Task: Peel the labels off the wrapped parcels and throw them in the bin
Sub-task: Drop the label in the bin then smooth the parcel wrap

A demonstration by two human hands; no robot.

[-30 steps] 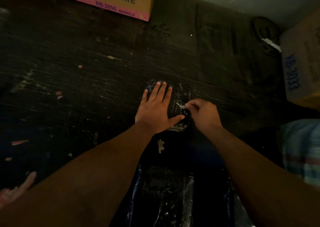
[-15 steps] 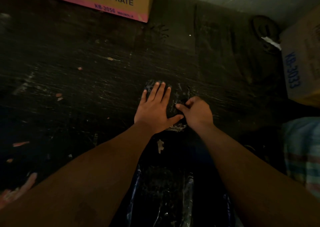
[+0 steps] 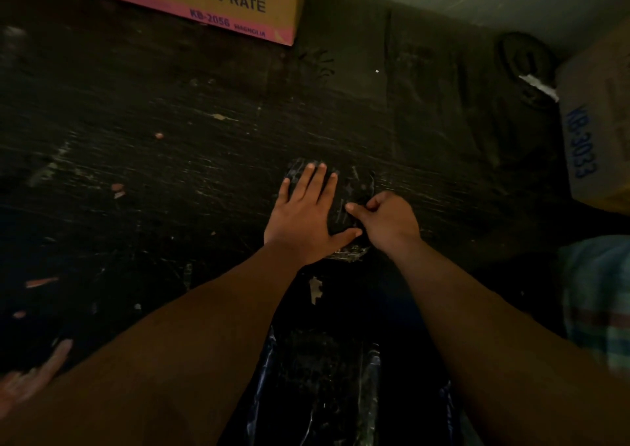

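On the dark tabletop (image 3: pixel 170 179), the left hand (image 3: pixel 303 220) presses flat, fingers spread, on the black wrapped parcel (image 3: pixel 354 190); the right hand (image 3: pixel 388 222) pinches its surface. The label is indiscernible in the gloom.

Dark wrapped parcel (image 3: pixel 354 190) flat on scratched black surface (image 3: pixel 170 173).
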